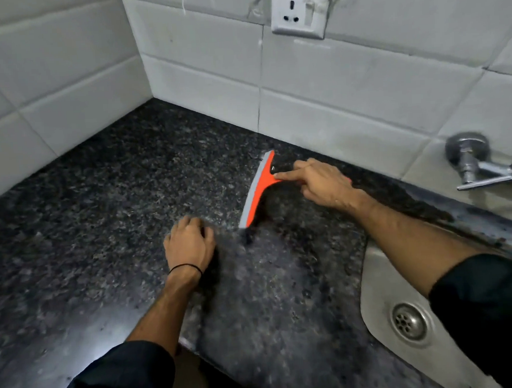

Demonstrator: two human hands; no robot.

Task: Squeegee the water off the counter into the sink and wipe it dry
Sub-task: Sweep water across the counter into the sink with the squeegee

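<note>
An orange squeegee [260, 186] with a grey rubber blade stands on the dark speckled granite counter [114, 196], blade edge down and facing left. My right hand [320, 184] grips its handle, index finger stretched along the neck. My left hand [190, 242] rests flat on the counter just left of the blade's near end, fingers curled, holding nothing. The steel sink [383, 282] with its round drain [409, 322] lies to the right, partly hidden by my right forearm. The counter right of the blade looks darker and wet.
White tiled walls [211, 76] meet in a corner behind the counter. A white wall socket [299, 9] sits high on the back wall. A chrome tap [480, 165] juts out above the sink at the right. The counter's front edge [192, 344] runs near my sleeves.
</note>
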